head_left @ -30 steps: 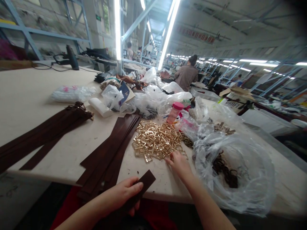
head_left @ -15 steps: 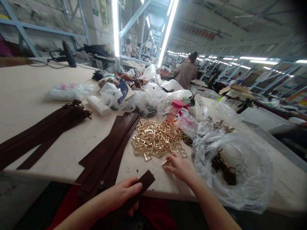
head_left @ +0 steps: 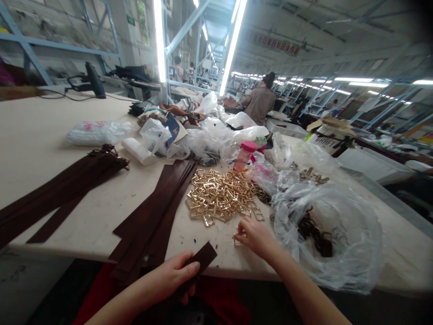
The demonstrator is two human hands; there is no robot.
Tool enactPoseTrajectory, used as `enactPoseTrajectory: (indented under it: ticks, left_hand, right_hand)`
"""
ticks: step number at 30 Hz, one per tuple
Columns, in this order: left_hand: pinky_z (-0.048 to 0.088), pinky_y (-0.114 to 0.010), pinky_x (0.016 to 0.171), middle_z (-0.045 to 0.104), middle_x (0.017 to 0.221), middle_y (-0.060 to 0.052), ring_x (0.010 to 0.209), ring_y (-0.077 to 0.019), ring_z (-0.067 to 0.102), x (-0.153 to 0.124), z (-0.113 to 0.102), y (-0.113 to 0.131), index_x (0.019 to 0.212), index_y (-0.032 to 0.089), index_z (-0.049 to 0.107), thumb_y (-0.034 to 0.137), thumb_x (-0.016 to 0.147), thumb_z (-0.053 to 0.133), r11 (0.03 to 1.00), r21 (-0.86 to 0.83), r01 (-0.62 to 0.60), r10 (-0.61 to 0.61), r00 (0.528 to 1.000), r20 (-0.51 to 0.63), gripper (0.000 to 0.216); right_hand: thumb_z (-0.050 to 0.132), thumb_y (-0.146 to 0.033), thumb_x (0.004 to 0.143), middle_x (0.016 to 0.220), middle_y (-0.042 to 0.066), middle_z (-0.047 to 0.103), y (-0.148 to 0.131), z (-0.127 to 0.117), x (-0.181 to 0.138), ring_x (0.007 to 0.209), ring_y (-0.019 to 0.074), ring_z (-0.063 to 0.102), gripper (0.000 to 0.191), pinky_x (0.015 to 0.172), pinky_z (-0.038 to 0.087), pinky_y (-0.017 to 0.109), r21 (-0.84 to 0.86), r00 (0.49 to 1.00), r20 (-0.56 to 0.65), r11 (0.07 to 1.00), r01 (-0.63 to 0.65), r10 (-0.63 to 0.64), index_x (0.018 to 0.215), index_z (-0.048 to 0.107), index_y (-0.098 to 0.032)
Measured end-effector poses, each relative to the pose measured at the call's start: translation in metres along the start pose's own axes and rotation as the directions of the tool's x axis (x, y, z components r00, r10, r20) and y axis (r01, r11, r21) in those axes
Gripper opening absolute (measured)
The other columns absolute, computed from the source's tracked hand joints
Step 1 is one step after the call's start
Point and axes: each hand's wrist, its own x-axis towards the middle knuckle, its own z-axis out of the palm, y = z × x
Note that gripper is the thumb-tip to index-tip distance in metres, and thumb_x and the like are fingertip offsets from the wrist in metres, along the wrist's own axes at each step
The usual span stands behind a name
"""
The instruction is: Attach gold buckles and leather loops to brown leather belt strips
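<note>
My left hand (head_left: 180, 272) is closed around a dark brown leather strap (head_left: 206, 258), whose squared end sticks out past the thumb over the table's front edge. My right hand (head_left: 252, 235) pinches a gold metal buckle (head_left: 236, 239), mostly hidden by the fingers, just above the tabletop. Beyond that hand lies a heap of gold buckles (head_left: 221, 194). A fanned stack of dark brown straps (head_left: 152, 210) lies left of the heap, its near ends hanging over the edge.
Another bundle of straps (head_left: 71, 185) with metal pieces lies at left. An open clear plastic bag (head_left: 358, 243) with dark pieces sits at right. Behind the heap stand a pink-lidded jar (head_left: 245, 155) and crumpled plastic bags (head_left: 216, 131). Farther back is a person (head_left: 260, 104).
My right hand has closed more tightly on the buckle and turned it, so less of it shows. My left hand keeps its hold on the strap. The view has shifted slightly.
</note>
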Motion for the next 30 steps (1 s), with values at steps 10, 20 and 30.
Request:
enactPoseTrajectory:
  ticks: [10, 20, 30]
  left_hand:
    - [0.036, -0.02, 0.049, 0.051, 0.067, 0.004, 0.053, -0.01, 0.051, 0.007, -0.004, -0.005, 0.084, 0.015, 0.052, 0.043, 0.08, 0.046, 0.988, 0.054, -0.143, 0.148, 0.982, -0.117, 0.029]
    - [0.042, -0.022, 0.056, 0.055, 0.079, 0.0, 0.059, -0.0105, 0.051, -0.009, -0.008, 0.006, 0.093, 0.014, 0.057, 0.037, 0.085, 0.043, 0.973, 0.156, -0.169, 0.17, 0.985, 0.003, 0.028]
    - [0.04, -0.02, 0.053, 0.056, 0.068, 0.002, 0.06, -0.0129, 0.054, -0.015, -0.008, 0.008, 0.081, 0.016, 0.057, 0.033, 0.081, 0.045, 0.964, 0.24, -0.115, 0.134, 0.989, -0.064, 0.021]
  right_hand:
    - [0.059, -0.046, 0.075, 0.06, -0.003, 0.05, -0.066, 0.029, -0.038, 0.046, 0.0061, 0.036, 0.031, 0.044, 0.026, 0.02, 0.949, 0.983, 0.108, 0.28, -0.146, 0.147, 0.085, 0.059, -0.017]
    - [0.064, -0.042, 0.073, 0.058, -0.004, 0.049, -0.104, 0.046, -0.04, 0.043, 0.0028, 0.033, 0.033, 0.039, 0.024, 0.016, 0.938, 0.942, 0.317, -0.183, -0.295, 0.105, 0.094, 0.063, -0.018]
    - [0.067, -0.044, 0.069, 0.053, -0.005, 0.046, -0.107, 0.047, -0.041, 0.043, 0.0032, 0.031, 0.031, 0.041, 0.023, 0.017, 0.973, 0.935, 0.226, -0.114, -0.201, 0.273, 0.077, 0.061, -0.015]
